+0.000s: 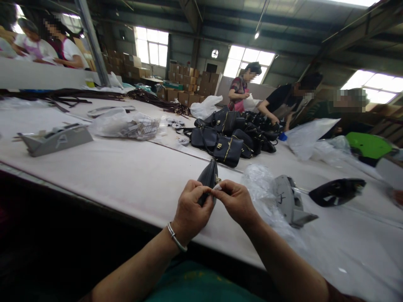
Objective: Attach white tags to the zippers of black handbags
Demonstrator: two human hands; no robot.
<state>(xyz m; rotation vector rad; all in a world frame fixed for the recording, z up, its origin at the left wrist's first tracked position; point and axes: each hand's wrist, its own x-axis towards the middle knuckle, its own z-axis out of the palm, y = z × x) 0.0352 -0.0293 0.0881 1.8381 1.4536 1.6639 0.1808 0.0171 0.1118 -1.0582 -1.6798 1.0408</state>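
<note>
A small black bag (208,175) is held upright on its narrow side near the table's front edge. My left hand (193,206) is closed round its near end, thumb and forefinger pressed together at the top. Beside it, my right hand (234,200) pinches a small white piece (217,187) against the bag, close to a gold-coloured fitting. The fingertips of both hands nearly meet there. What lies under the left fingers is hidden.
A grey tape dispenser (59,140) stands at left, another (288,201) at right beside clear plastic (260,180). Black bags (228,150) are piled mid-table, with one (336,192) lying at far right. Other people work across the table (141,167).
</note>
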